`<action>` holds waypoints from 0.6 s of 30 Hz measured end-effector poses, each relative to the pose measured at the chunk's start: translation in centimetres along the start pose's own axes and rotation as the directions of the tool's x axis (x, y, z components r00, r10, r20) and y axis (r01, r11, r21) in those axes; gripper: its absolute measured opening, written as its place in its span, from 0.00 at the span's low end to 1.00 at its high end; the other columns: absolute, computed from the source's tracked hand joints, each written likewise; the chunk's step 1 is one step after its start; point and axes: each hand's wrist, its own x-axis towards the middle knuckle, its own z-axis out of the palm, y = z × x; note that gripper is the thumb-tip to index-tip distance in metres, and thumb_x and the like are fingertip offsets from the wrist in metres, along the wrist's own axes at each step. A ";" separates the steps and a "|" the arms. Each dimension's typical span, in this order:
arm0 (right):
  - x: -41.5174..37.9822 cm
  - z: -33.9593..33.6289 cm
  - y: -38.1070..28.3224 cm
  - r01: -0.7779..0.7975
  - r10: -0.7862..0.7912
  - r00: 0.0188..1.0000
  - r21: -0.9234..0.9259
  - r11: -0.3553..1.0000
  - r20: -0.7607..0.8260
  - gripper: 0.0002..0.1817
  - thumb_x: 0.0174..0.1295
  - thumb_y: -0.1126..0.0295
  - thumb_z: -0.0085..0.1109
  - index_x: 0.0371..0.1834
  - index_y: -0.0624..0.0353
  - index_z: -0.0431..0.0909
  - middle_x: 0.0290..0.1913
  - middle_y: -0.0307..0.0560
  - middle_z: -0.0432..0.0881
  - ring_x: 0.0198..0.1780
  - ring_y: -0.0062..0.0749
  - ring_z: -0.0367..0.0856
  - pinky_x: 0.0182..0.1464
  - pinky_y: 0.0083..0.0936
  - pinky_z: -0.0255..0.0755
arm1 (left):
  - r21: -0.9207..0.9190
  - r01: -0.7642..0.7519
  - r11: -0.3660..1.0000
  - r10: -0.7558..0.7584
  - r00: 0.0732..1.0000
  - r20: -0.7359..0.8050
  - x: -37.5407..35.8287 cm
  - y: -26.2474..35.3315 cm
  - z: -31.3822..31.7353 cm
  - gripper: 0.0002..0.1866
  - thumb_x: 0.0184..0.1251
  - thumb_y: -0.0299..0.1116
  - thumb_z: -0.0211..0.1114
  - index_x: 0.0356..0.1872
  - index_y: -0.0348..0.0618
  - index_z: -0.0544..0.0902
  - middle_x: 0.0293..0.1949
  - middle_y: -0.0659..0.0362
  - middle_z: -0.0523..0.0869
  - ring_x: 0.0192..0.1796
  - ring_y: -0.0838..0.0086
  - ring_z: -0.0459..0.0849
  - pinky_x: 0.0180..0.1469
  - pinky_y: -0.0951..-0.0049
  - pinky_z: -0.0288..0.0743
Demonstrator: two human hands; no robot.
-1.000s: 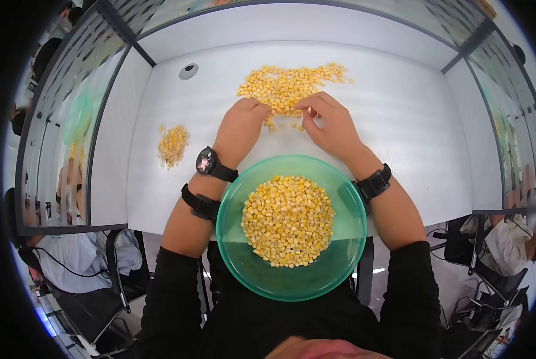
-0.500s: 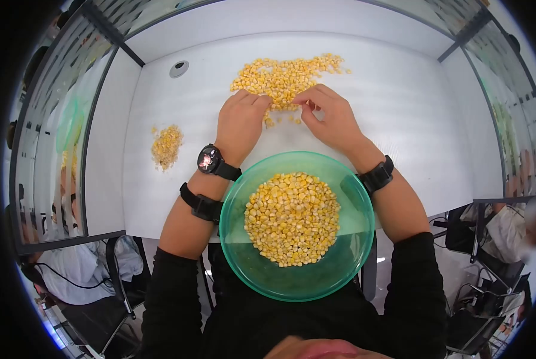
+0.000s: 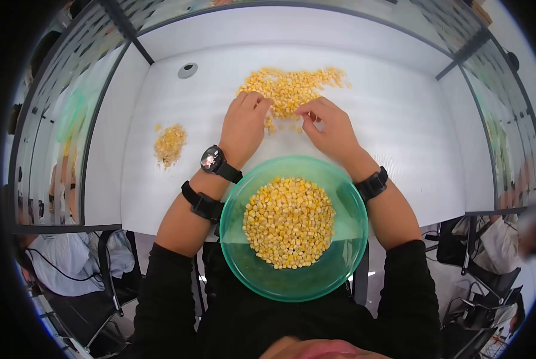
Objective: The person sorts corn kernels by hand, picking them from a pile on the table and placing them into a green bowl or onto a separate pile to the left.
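Note:
A loose pile of yellow corn kernels (image 3: 289, 90) lies on the white desk in front of me. At its near left edge is my left hand (image 3: 245, 122), palm down, with the fingers curled and closed; whatever they pinch is hidden. My right hand (image 3: 330, 128) is at the near right edge, thumb and forefinger drawn together in a pinch beside the kernels. Anything between those fingertips is too small to make out. Between my forearms sits a translucent green bowl (image 3: 292, 290), with many corn kernels (image 3: 289, 221) heaped inside.
A smaller heap of corn bits (image 3: 170, 145) lies on the left of the white desk (image 3: 411, 137). Behind it is a round cable grommet (image 3: 188, 70). Low white partitions (image 3: 292, 30) enclose the desk. Other people sit beyond both sides.
The view has shifted slightly, so the desk and pile appear a little lower. Both hands stay at the pile's near edge with only small finger movements.

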 end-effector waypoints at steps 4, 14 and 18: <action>0.2 -0.3 -0.3 0.005 -0.005 0.999 0.009 1.000 0.032 0.09 0.64 0.77 0.66 0.46 0.57 0.88 0.42 0.45 0.88 0.38 0.36 0.85 0.44 0.31 0.81 | -0.322 0.027 0.946 -0.051 0.997 -0.065 0.6 1.5 -0.5 0.15 0.66 0.13 0.63 0.49 0.39 0.89 0.46 0.52 0.85 0.48 0.56 0.85 0.49 0.62 0.82; 0.4 -0.3 -1.4 -0.024 0.024 0.996 -0.002 1.000 0.085 0.13 0.61 0.67 0.77 0.47 0.55 0.86 0.43 0.42 0.86 0.39 0.32 0.83 0.42 0.29 0.79 | -0.795 0.187 0.577 -0.180 0.979 0.099 0.3 2.1 -0.4 0.10 0.72 0.18 0.69 0.49 0.42 0.90 0.47 0.57 0.88 0.48 0.71 0.88 0.50 0.71 0.84; 0.3 -0.3 -1.2 0.025 -0.023 0.994 -0.018 1.000 0.110 0.12 0.62 0.69 0.77 0.47 0.55 0.86 0.42 0.42 0.85 0.38 0.32 0.83 0.41 0.28 0.79 | -0.705 0.045 0.708 -0.047 0.999 0.016 0.5 2.1 -0.5 0.11 0.70 0.20 0.71 0.50 0.45 0.90 0.45 0.58 0.90 0.46 0.71 0.87 0.45 0.71 0.79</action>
